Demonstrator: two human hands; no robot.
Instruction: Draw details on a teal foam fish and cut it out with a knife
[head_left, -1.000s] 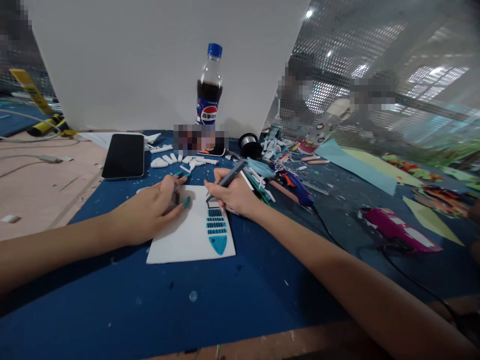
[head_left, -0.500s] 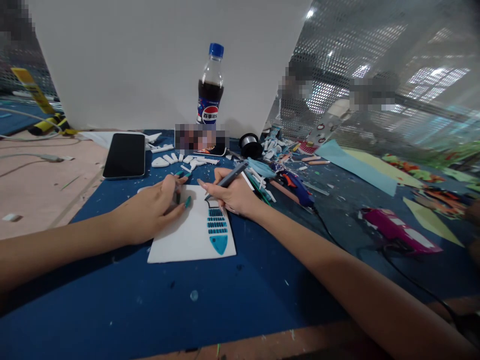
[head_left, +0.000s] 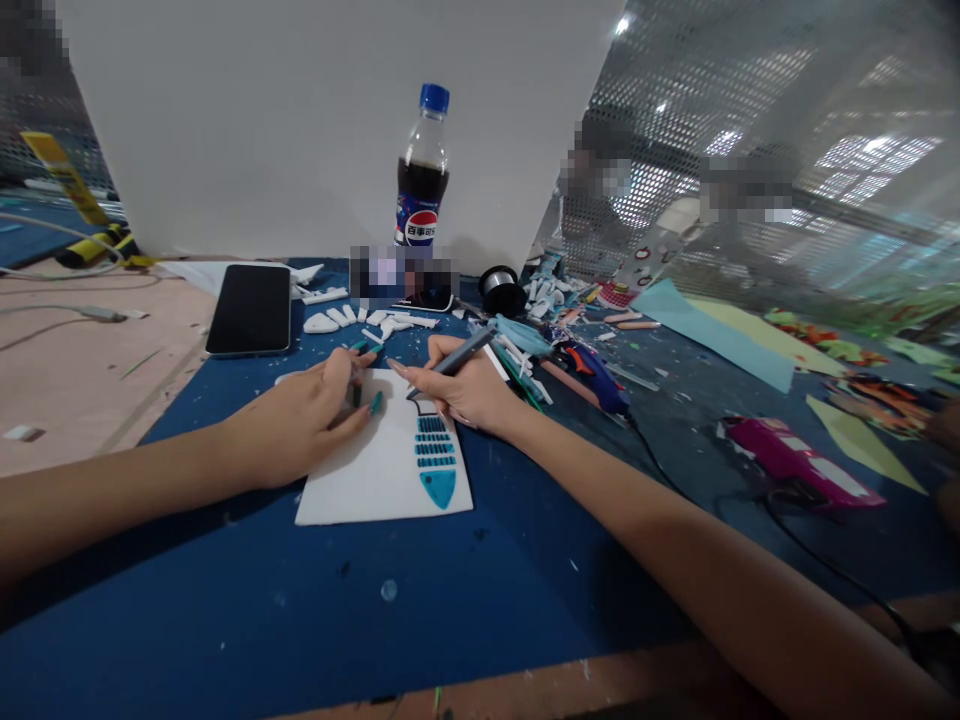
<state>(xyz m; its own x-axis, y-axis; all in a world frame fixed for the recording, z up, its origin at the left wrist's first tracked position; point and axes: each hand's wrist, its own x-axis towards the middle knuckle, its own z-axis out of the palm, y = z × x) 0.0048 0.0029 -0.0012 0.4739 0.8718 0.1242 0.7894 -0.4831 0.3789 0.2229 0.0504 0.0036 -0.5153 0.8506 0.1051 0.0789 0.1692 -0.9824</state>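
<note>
Grey pen (head_left: 466, 350) in right hand (head_left: 480, 388); left hand (head_left: 300, 418) on white sheet (head_left: 367, 485)

Scene is shot from one head-worn camera, aimed forward and down; blue mat (head_left: 300, 620) is viewed from above, close up; white panel (head_left: 262, 130) is faced beyond.

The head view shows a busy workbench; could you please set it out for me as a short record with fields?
Left hand: on the white sheet; hand; whether it grips anything is unclear
Right hand: hand holding a grey pen, tip at the drawing's far end
Drawing: blue-and-black fish skeleton, head towards the wearer
Beyond the hands: dark-screened phone, white cut pieces, cola bottle, spool
Far right: magenta object
</note>
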